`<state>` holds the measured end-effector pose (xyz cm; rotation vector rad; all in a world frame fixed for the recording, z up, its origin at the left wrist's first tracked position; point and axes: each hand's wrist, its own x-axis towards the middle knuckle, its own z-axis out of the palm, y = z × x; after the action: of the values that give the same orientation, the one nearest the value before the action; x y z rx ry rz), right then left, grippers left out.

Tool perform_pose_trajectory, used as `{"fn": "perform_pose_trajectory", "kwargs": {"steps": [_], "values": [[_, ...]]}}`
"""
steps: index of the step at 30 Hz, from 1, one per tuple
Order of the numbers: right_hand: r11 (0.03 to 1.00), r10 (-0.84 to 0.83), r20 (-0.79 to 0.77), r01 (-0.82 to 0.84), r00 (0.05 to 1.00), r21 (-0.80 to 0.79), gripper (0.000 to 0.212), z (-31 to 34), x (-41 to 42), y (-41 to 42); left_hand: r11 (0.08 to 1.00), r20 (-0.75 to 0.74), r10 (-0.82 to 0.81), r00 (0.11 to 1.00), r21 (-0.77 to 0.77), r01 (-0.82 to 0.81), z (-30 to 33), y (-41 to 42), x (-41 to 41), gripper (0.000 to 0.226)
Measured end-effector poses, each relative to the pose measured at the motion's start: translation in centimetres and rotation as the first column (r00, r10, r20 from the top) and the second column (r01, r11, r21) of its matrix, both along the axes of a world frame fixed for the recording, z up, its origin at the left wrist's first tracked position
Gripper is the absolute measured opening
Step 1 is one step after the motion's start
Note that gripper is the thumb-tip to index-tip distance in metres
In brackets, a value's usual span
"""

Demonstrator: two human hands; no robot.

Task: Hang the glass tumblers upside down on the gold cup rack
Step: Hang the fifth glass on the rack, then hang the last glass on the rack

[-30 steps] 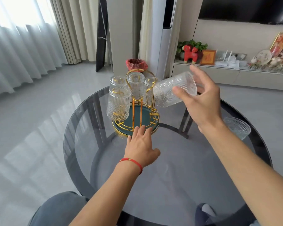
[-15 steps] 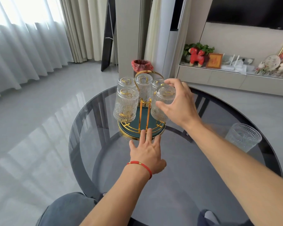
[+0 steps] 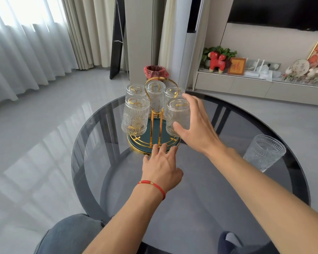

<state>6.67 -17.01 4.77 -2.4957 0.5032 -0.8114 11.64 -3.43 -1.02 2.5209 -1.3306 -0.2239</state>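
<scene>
Five glass tumblers hang upside down on the gold cup rack [image 3: 155,125]. The right hand [image 3: 195,125], fingers spread, lies against the nearest right tumbler [image 3: 177,116]; whether it grips is unclear. The left hand [image 3: 161,166], unclenched, touches the rack's base. One upright tumbler [image 3: 263,154] stands right of the right forearm.

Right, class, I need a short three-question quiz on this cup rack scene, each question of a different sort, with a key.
1. How many glass tumblers hang upside down on the gold cup rack?
2. True or false: the left hand holds a tumbler.
3. Where is the tumbler not yet hung? A) upright on the glass table, right of the rack; B) in the right hand; C) on the floor.

Key:
1. Five.
2. False; its fingertips rest at the rack's base.
3. A, the upright tumbler.
</scene>
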Motion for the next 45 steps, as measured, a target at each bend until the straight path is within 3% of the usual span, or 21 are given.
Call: {"fn": "perform_pose_trajectory", "kwargs": {"steps": [3,6,9,12,14,17,20,21,24,26,29,33,35,39,41,43,45], "values": [[1.0,-0.007,-0.008,0.007,1.0,-0.003,0.081,-1.1,-2.7,-0.4,0.962,-0.063,-0.026,0.998,-0.274,0.008,0.5,-0.1,-0.4,0.058],[0.979,-0.074,-0.062,0.061,0.995,-0.197,0.075,-2.7,-6.4,-1.6,0.868,-0.053,-0.125,0.991,-0.49,0.083,0.6,-0.3,-1.2,0.04],[0.897,-0.217,-0.09,0.162,0.972,-0.411,0.062,-3.4,-9.8,-4.1,0.789,0.007,-0.229,0.973,-0.585,0.19,0.5,-0.6,-1.8,0.018],[0.838,-0.436,-0.174,0.328,0.883,-0.437,0.057,-3.5,-12.3,-6.1,0.739,0.026,-0.301,0.953,-0.626,0.25,0.4,-0.8,-2.1,0.021],[0.801,-0.557,-0.264,0.426,0.788,-0.421,0.067,-3.9,-13.8,-6.9,0.75,0.011,-0.311,0.95,-0.611,0.253,0.1,-0.7,-2.2,0.028],[0.789,-0.614,-0.309,0.57,0.726,-0.23,0.085,-4.3,-15.6,-7.9,0.772,-0.051,-0.31,0.949,-0.596,0.22,0.0,-0.4,-2.3,0.04],[0.749,-0.581,-0.225,0.622,0.782,0.23,0.1,-4.4,-16.4,-8.6,0.761,-0.093,-0.313,0.945,-0.62,0.191,0.2,-0.3,-2.6,0.043],[0.716,-0.592,-0.197,0.622,0.782,0.318,0.102,-4.5,-16.5,-8.8,0.761,-0.105,-0.318,0.942,-0.62,0.189,0.2,-0.3,-2.8,0.045],[0.661,-0.634,-0.154,0.634,0.758,0.4,0.1,-4.7,-16.9,-9.1,0.768,-0.127,-0.33,0.935,-0.613,0.188,0.1,-0.3,-3.0,0.042],[0.707,-0.604,-0.138,0.609,0.784,0.36,0.1,-4.4,-17.0,-8.5,0.783,-0.134,-0.335,0.933,-0.59,0.196,0.0,-0.2,-3.0,0.028],[0.856,-0.434,-0.121,0.451,0.893,0.252,0.103,-3.8,-16.4,-6.4,0.81,-0.211,-0.333,0.919,-0.564,0.164,0.2,-0.1,-3.0,0.015],[0.957,-0.105,-0.166,0.145,0.981,0.251,0.109,-2.8,-14.6,-2.2,0.839,-0.51,-0.331,0.794,-0.545,0.0,0.7,0.1,-3.2,0.062],[0.971,0.02,-0.21,0.031,0.977,0.237,0.118,-3.0,-13.1,-0.2,0.842,-0.569,-0.339,0.749,-0.539,-0.028,0.9,0.2,-3.4,0.081],[0.968,0.128,-0.176,-0.084,0.976,0.237,0.121,-3.5,-10.4,2.5,0.783,-0.514,-0.212,0.831,-0.599,-0.171,1.2,0.9,-3.0,0.071],[0.942,0.12,-0.09,-0.085,0.989,0.326,0.108,-3.2,-9.9,2.7,0.693,-0.67,-0.211,0.712,-0.616,-0.375,1.9,1.4,-2.3,0.069],[0.906,0.084,-0.055,-0.053,0.995,0.42,0.093,-2.9,-9.7,2.6,0.613,-0.83,-0.307,0.466,-0.547,-0.571,2.6,1.8,-1.6,0.073],[0.823,0.098,-0.015,-0.072,0.995,0.564,0.083,-2.6,-9.0,3.2,0.59,-0.871,-0.413,0.265,-0.477,-0.652,3.1,2.3,-1.0,0.076]]}}
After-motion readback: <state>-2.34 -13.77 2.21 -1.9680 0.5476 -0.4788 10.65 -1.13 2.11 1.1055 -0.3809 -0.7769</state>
